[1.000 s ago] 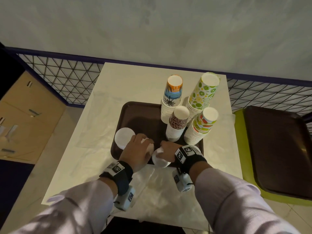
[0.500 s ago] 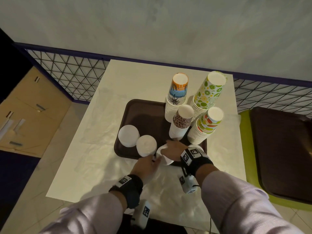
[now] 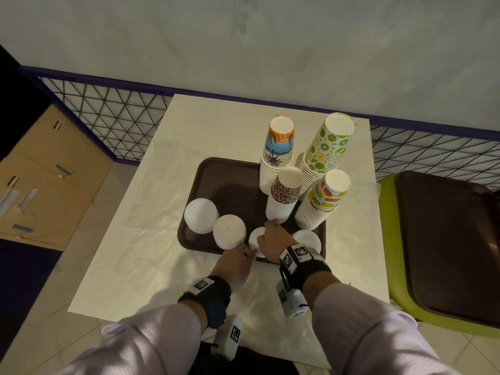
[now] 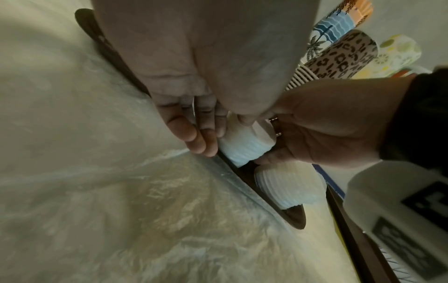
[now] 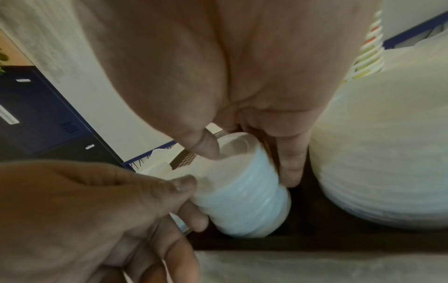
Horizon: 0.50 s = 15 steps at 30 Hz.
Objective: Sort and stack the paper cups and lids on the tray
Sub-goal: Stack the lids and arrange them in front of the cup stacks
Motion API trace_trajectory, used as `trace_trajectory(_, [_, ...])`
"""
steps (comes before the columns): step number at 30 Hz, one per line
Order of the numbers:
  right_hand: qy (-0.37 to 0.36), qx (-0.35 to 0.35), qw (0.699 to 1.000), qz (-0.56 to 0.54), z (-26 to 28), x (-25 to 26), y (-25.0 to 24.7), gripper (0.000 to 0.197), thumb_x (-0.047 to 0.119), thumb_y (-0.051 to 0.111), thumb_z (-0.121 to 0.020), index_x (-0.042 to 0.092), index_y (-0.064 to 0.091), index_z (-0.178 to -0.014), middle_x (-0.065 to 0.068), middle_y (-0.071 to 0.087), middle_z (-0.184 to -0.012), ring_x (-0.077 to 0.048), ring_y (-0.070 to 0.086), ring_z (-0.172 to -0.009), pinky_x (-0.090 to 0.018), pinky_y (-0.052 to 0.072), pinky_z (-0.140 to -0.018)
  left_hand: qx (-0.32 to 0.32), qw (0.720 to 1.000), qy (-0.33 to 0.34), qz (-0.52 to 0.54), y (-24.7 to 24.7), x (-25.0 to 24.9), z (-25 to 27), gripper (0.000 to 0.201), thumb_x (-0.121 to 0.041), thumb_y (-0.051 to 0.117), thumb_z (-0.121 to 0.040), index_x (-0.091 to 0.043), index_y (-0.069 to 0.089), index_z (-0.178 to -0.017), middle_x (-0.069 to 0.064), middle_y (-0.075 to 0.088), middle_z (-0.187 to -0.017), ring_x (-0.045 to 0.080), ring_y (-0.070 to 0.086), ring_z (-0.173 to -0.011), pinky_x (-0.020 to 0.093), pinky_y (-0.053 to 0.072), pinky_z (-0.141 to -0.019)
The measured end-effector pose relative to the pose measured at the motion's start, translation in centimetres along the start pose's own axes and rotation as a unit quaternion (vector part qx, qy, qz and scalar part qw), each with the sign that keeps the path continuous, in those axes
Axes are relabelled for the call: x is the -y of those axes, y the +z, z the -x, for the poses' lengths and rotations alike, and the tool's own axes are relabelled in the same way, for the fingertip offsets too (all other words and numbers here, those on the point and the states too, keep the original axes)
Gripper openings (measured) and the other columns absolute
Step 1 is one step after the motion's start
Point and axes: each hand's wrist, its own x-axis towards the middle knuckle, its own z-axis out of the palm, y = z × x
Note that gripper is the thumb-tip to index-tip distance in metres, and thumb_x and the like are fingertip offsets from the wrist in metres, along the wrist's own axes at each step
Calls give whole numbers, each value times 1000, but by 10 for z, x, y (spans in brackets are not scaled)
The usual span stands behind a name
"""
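Observation:
A brown tray (image 3: pixel 216 180) holds several upside-down stacks of patterned paper cups (image 3: pixel 284 196) at its right and white lid stacks along its near edge. My right hand (image 3: pixel 266 234) grips a small white lid stack (image 3: pixel 254 239), thumb and fingers wrapped round its sides (image 5: pixel 242 191). My left hand (image 3: pixel 247 253) reaches over the tray's near rim and pinches the same stack (image 4: pixel 244 147) from the left with thumb and fingers. Two more lid stacks (image 3: pixel 201 215) (image 3: pixel 229 231) stand free to the left. A wider lid stack (image 3: pixel 308 239) sits behind my right wrist.
The tray lies on a white table (image 3: pixel 189 131) covered with clear plastic film. A metal mesh fence (image 3: pixel 108 109) and a wall run behind it. A second brown tray (image 3: pixel 446 239) rests on a green seat at the right. Cardboard boxes (image 3: pixel 40 171) stand at the left.
My left hand let go of the second lid stack, pulled back to the tray's near edge and moved right onto the small stack. The right hand stayed on that stack.

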Motion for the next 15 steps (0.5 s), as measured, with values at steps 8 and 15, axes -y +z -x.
trace_trajectory(8, [0, -60, 998, -5, 4, -3, 8, 36, 17, 37, -106, -1, 46, -135, -23, 52, -135, -38, 53, -123, -43, 45, -100, -12, 999, -23, 34, 3, -2, -3, 29, -42, 46, -109, -24, 61, -90, -2, 71, -92, 9, 63, -84, 24, 43, -74])
trace_trajectory(15, [-5, -46, 999, 17, -2, -12, 1, 40, 15, 36, -107, -2, 41, -143, -19, 41, -146, -31, 47, -132, -35, 39, -106, -17, 998, -16, 55, 5, -4, -1, 34, -40, 45, -110, -17, 68, -101, 4, 75, -92, 12, 64, -76, 31, 54, -81])
